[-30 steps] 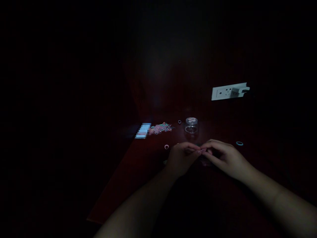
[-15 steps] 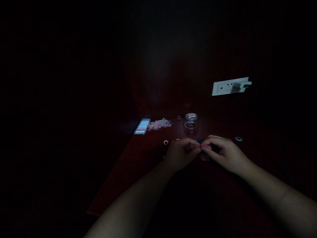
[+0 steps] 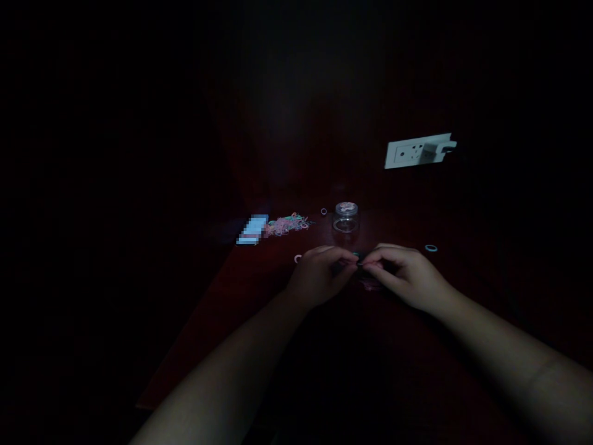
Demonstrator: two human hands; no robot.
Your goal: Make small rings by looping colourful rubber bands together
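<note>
My left hand [image 3: 319, 272] and my right hand [image 3: 405, 275] meet over the dark red table, each closed in a pinch. The fingertips nearly touch, and whatever small thing lies between them is too dark and tiny to name. Under my right fingers a small pinkish bundle [image 3: 370, 285] rests on the table. A bit of green [image 3: 356, 254] shows just behind the fingertips. Beside my left hand lies a pink ring-shaped band [image 3: 298, 259], partly covered by the hand. Beyond both hands stands a clear lidded jar [image 3: 346, 217].
A heap of colourful small bands [image 3: 288, 224] lies at the back left, next to a lit phone [image 3: 252, 230]. One pale ring [image 3: 323, 211] sits left of the jar, and a teal ring [image 3: 430, 248] lies at right. A wall socket [image 3: 417, 151] holds a plug.
The whole view has shifted, so everything appears a little further left and higher. Both hands keep their pinch, with a slightly wider gap between the fingertips.
</note>
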